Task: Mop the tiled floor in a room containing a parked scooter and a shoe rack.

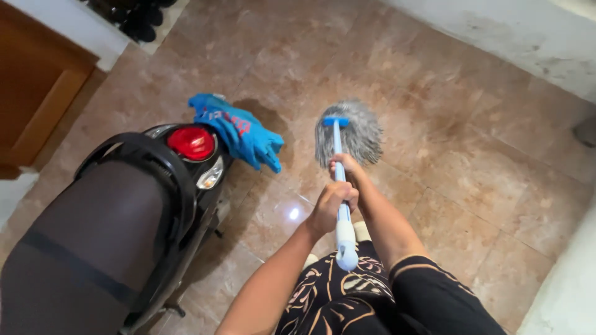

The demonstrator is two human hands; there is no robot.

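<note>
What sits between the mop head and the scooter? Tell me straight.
A crumpled blue cloth lies on the tiled floor between the grey mop head and the scooter's red tail light. Both hands, left hand and right hand, already grip the mop handle, with nothing between them and it.

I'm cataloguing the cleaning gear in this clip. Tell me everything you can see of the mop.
The mop has a slim blue-and-white pole ending in a rounded pale cap nearest the camera. A blue clamp joins it to a head of shaggy grey strands, spread on the glossy brown tiled floor. The pole slants away from the person. The left hand grips it near the cap, the right hand farther down.
</note>
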